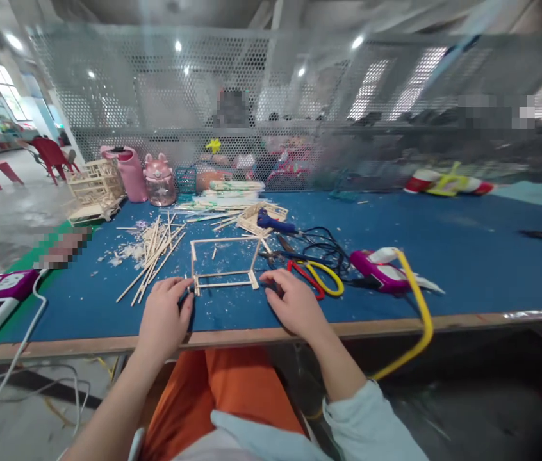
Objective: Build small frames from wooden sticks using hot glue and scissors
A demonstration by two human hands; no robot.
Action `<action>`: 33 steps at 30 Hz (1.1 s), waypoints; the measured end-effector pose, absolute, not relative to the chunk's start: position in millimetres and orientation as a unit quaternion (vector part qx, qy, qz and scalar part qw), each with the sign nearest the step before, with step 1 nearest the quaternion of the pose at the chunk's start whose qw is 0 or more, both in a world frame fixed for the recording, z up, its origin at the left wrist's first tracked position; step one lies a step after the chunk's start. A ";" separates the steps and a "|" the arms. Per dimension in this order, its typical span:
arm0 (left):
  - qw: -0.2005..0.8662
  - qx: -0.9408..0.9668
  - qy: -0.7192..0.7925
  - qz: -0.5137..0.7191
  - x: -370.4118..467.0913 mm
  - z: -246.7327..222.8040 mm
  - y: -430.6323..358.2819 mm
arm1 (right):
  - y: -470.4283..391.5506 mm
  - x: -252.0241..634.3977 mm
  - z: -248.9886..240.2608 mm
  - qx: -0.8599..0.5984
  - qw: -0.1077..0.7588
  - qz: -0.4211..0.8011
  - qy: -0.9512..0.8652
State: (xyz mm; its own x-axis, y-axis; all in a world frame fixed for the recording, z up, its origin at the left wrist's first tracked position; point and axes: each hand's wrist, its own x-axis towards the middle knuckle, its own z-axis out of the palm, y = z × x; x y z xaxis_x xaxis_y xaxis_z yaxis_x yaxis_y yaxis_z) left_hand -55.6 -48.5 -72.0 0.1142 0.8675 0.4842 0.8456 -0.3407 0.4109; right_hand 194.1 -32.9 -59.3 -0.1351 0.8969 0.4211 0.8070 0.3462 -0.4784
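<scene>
A small rectangular frame of thin wooden sticks (225,275) stands on the blue table mat between my two hands. My left hand (163,317) rests at its lower left corner, index fingertip at or very near the wood. Thumb and index there are apart; a short pale bit shows by the fingertips, and whether it is touched is unclear. On the other side my right hand (295,301) lies with fingers apart just right of the lower right corner, beside the red and yellow handled scissors (326,275). No object shows in its fingers.
Loose wooden sticks (156,256) and shavings lie to the left. Behind are a blue glue gun (275,222), cutting pliers (280,253) and a wooden lattice piece (252,219). A purple power strip (381,272) with a yellow cable sits right; a pink bottle (132,176) stands back left.
</scene>
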 end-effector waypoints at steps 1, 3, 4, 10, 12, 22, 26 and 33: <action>0.008 0.751 0.573 0.327 -54.5 -71.7 -48.7 | -33.4 193.4 -58.6 -0.572 0.323 0.067 -0.751; -0.003 0.757 0.570 0.317 -53.2 -71.5 -49.0 | -34.5 192.1 -57.3 -0.579 0.309 0.067 -0.752; -0.006 0.758 0.571 0.315 -53.0 -71.6 -49.1 | -35.0 191.6 -56.7 -0.581 0.302 0.066 -0.753; 0.000 0.763 0.571 0.303 -52.7 -72.3 -49.9 | -36.3 190.5 -56.6 -0.591 0.280 0.053 -0.755; 0.003 0.767 0.566 0.303 -52.0 -71.6 -50.6 | -36.3 190.9 -57.3 -0.591 0.274 0.052 -0.756; 0.008 0.765 0.569 0.300 -50.1 -68.9 -52.1 | -36.8 190.7 -57.7 -0.577 0.274 0.042 -0.768; -0.011 0.753 0.594 0.285 -49.0 -66.3 -54.3 | -37.3 191.0 -56.8 -0.580 0.287 0.047 -0.761; -0.014 0.761 0.596 0.256 -48.2 -64.3 -56.1 | -35.7 192.1 -58.4 -0.576 0.302 0.064 -0.757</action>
